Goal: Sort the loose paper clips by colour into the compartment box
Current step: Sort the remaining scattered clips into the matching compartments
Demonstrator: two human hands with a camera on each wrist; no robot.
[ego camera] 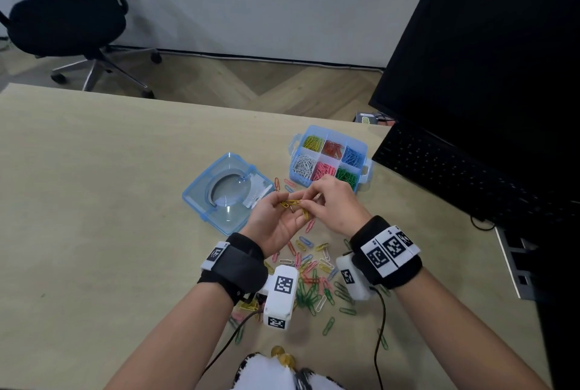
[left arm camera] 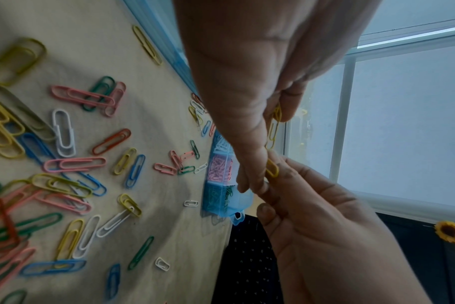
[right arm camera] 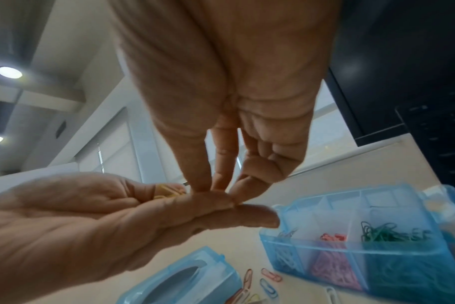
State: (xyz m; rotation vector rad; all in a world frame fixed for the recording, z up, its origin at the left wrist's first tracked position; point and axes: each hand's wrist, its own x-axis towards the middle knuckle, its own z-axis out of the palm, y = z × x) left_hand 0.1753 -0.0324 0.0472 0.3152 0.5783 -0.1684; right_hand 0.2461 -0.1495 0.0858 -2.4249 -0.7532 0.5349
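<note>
Beige table (ego camera: pixel 94 185): left hand (ego camera: pixel 276 220) cups yellow wire paper clips (ego camera: pixel 293 203); right hand (ego camera: pixel 332 204) pinches one of them. Blue plastic six-compartment box (ego camera: pixel 361 151) beyond; mixed loose clips (ego camera: pixel 310 276) beneath wrists.

One compartment box (ego camera: pixel 361 151) with six compartments, one lid (ego camera: pixel 201 198), two hands, one keyboard (ego camera: pixel 439 170), one chair (ego camera: pixel 66 22).
</note>
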